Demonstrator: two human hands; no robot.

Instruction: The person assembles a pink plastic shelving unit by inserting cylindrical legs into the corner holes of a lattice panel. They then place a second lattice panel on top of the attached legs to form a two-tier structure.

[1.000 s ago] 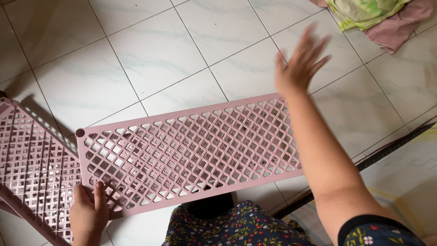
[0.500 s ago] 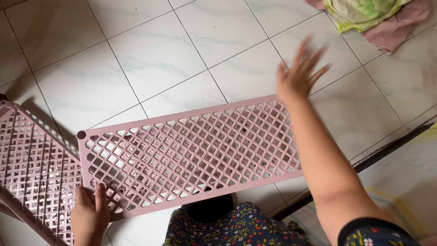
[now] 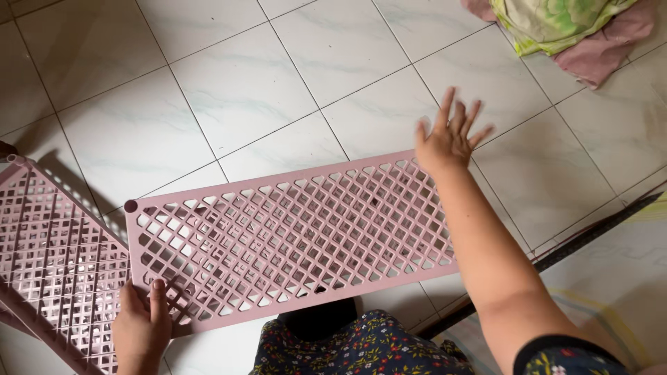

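Note:
A long pink plastic lattice panel (image 3: 292,236) lies flat in front of me over the white tiled floor (image 3: 278,83). My left hand (image 3: 142,326) grips the panel's near left corner, fingers through the lattice holes. My right hand (image 3: 450,135) hovers just past the panel's far right corner, fingers spread wide and holding nothing. A second pink lattice piece (image 3: 48,257), tilted, sits to the left with its edge beside the panel.
A bundle of green and pink cloth (image 3: 563,31) lies on the tiles at the top right. A dark threshold strip (image 3: 590,232) runs diagonally at the right, with a patterned mat (image 3: 625,278) beyond it. My floral-print clothing (image 3: 361,351) fills the bottom centre.
My right hand has dropped back from higher up toward the panel's far right corner. The panel and my left hand have barely shifted.

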